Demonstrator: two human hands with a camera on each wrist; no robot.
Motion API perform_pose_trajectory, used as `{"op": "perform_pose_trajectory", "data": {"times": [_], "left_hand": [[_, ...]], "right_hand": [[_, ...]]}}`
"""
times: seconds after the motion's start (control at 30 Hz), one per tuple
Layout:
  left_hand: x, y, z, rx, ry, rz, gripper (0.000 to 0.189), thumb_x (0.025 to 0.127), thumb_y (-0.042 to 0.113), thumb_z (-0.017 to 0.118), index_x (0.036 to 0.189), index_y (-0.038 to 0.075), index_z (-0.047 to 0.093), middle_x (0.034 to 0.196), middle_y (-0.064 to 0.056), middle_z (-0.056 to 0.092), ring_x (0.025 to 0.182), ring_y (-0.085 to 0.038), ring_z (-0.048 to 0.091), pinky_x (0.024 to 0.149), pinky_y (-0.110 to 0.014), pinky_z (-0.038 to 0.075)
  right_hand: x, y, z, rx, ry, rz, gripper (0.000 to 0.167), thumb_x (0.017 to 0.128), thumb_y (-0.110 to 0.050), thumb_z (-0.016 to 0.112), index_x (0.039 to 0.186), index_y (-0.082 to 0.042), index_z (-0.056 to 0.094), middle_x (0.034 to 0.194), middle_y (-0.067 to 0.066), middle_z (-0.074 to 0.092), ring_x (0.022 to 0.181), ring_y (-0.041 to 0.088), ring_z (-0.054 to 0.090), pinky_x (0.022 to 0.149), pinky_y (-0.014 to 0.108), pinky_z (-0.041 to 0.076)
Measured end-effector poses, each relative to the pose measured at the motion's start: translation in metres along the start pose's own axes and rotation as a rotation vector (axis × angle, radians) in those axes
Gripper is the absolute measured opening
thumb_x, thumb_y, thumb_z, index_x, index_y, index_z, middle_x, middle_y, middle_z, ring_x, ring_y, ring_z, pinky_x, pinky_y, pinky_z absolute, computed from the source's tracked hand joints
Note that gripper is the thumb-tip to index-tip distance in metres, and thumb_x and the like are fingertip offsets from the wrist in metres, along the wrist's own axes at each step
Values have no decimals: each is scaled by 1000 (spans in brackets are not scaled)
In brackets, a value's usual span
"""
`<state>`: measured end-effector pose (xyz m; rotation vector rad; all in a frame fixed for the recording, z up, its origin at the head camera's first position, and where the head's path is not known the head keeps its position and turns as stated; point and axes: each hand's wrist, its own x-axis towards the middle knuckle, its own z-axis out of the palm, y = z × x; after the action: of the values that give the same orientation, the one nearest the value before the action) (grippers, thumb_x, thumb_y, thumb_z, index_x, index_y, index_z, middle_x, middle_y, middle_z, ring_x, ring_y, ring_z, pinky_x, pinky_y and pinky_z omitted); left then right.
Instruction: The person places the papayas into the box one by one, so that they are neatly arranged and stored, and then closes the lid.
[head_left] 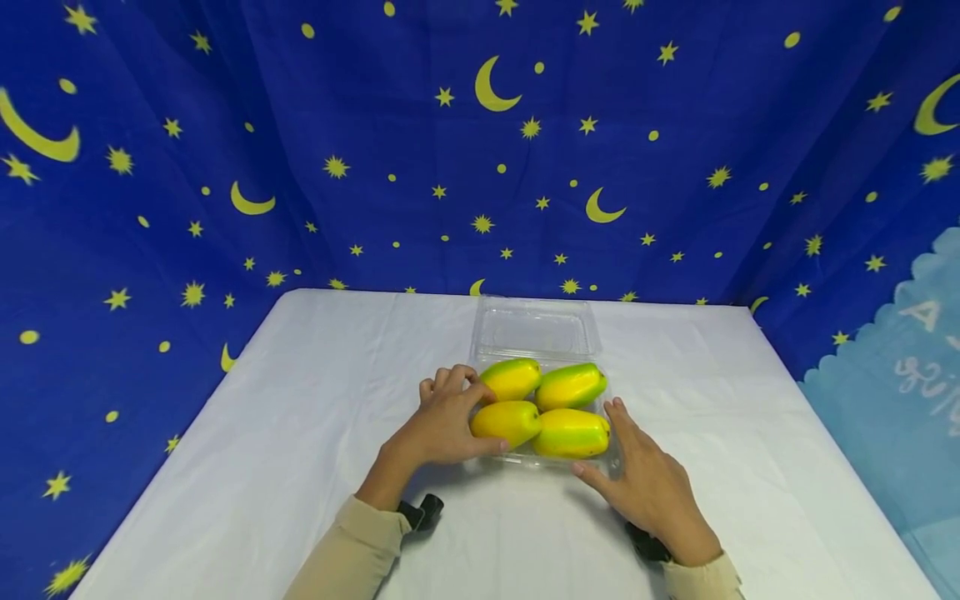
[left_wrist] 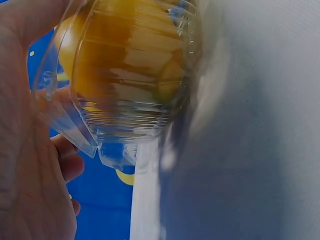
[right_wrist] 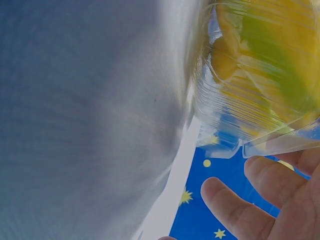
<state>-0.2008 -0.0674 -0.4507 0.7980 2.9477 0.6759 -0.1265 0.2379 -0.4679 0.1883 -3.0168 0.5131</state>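
Several glossy, oblong yellow-green fruits (head_left: 573, 433) lie in two rows in a clear plastic clamshell box (head_left: 551, 460), its lid (head_left: 536, 329) folded back away from me. My left hand (head_left: 442, 421) is at the box's left side, thumb in front of the front-left fruit (head_left: 504, 422) and bent index finger behind it, holding its left end. In the left wrist view, the box wall (left_wrist: 125, 115) is close beside the palm. My right hand (head_left: 648, 479) spreads at the right side, with thumb near the front corner. Its fingers (right_wrist: 235, 205) look extended in the right wrist view.
A white cloth (head_left: 337, 375) covers the table. Blue fabric (head_left: 420, 125) with yellow moons and stars hangs behind and at the sides. A light-blue lettered panel (head_left: 892, 392) is at the right. Dark wrist mounts (head_left: 423, 512) are on both forearms.
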Motion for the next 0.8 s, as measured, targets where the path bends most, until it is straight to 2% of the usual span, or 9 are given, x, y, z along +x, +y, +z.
{"op": "perform_pose_trajectory", "data": {"times": [0.5,0.8], "left_hand": [[-2,0,-1,12,-19,-12,60,75,74,68,119,33,59,145,0,39,121,-22,34,90,-43,21],[-2,-1,-1,13,-22,2,62,76,75,66,121,35,57,145,0,38,120,-22,34,89,-43,20]], "right_hand": [[1,1,1,7,-1,-3,106,83,-79,57,160,-13,25,165,12,26,136,42,49,92,63,51],[0,1,1,6,5,-5,106,83,-79,57,160,-13,25,165,12,26,137,42,48,93,63,50]]}}
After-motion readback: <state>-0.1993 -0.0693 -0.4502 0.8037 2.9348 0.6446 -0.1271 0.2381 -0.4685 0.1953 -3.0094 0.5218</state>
